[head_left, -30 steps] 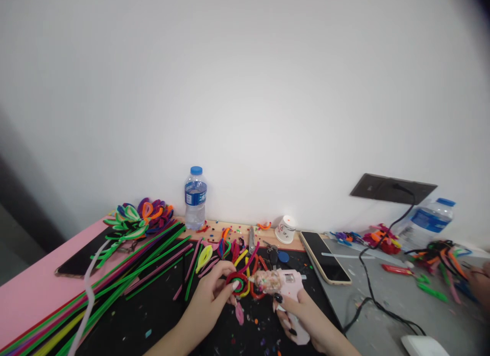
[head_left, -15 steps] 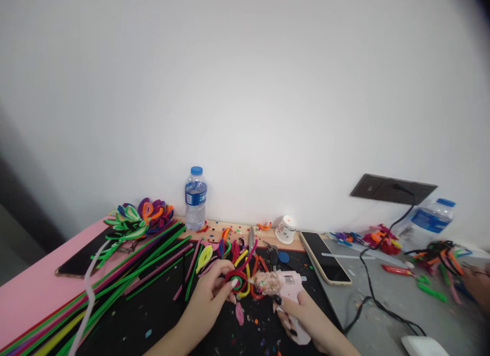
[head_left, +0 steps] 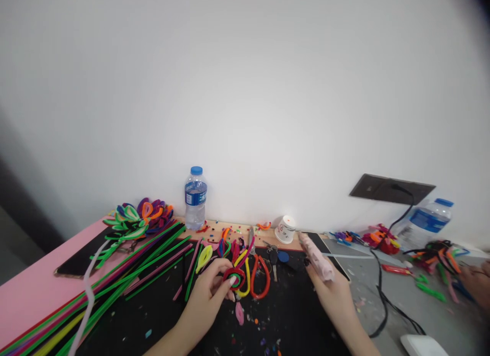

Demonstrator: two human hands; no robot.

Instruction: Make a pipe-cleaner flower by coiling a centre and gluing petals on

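Dark matting [head_left: 302, 320] is spread near. Above it, the red-and-green coil [head_left: 234, 278] is pinched by the left hand [head_left: 211, 286]; it should be held still. By the right hand [head_left: 329, 287], the pink glue gun [head_left: 316, 256] is gripped, best held clear of the phone [head_left: 318, 242] beyond.

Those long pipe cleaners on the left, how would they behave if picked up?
The pipe cleaners would probably feel light, being so thin. They'd likely bend easily and hold a shape, judging by the coil of similar strands in the left hand. Their long ends may droop.
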